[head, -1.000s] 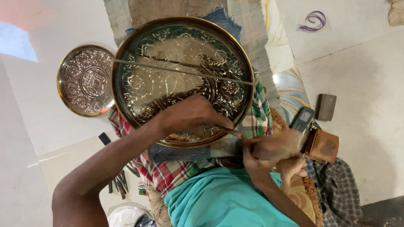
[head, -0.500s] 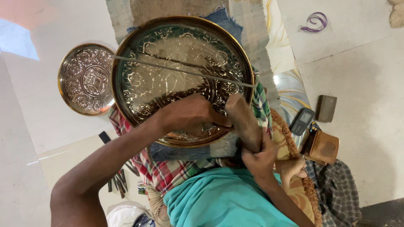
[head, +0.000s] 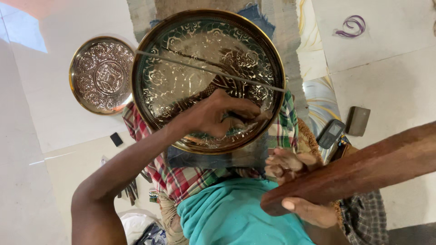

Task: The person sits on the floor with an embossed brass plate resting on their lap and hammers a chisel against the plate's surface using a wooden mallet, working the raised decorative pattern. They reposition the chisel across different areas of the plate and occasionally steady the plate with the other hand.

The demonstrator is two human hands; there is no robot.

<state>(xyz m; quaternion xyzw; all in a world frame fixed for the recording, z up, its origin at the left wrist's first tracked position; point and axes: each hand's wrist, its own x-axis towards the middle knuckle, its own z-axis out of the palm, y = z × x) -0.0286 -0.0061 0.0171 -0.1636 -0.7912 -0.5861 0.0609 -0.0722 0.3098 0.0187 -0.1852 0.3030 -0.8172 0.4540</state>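
Now our left hand (head: 218, 115) rests on the large engraved brass tray (head: 181, 77) in our lap, fingers pinching a small tool, while our right hand (head: 309, 211) grips a wooden mallet (head: 363, 170), fingers wrapped around it.

A large round engraved brass tray (head: 200, 68) is filling the upper middle of the frame, lying face up with its gold rim catching light and dense floral relief covering its face. A thin straight line is crossing it from upper left to right. The left hand (head: 218, 113) is resting on its lower part, fingers pinching a small tool too hidden to make out. In the lower right, the right hand (head: 309, 211) is gripping a long brown wooden block (head: 363, 170), slanting up toward the right edge.
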